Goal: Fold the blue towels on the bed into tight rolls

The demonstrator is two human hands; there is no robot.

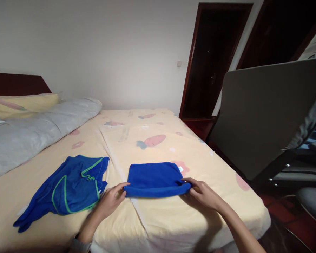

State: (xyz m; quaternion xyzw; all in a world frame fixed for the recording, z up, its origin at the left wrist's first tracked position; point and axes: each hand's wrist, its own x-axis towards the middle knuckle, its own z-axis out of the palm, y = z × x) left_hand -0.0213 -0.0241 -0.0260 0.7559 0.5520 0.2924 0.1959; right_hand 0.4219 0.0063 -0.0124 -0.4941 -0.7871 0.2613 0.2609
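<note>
A blue cloth [155, 174] lies on the bed, its near edge rolled or folded over into a thick band. My left hand [113, 199] pinches the left end of that band between thumb and fingers. At the right end, my right hand [201, 191] grips the band the same way. A small white tag shows at the cloth's right side. Left of my left hand lies a blue garment with green trim [76, 186], loosely spread, with a narrow part trailing toward the lower left.
The bed [158, 151] wears a yellow sheet with carrot and flower prints. A rolled grey quilt [47, 121] and a yellow pillow [28, 104] lie at the left. Beyond the bed's right edge stands a large dark panel [263, 116]. A dark door [213, 63] is behind.
</note>
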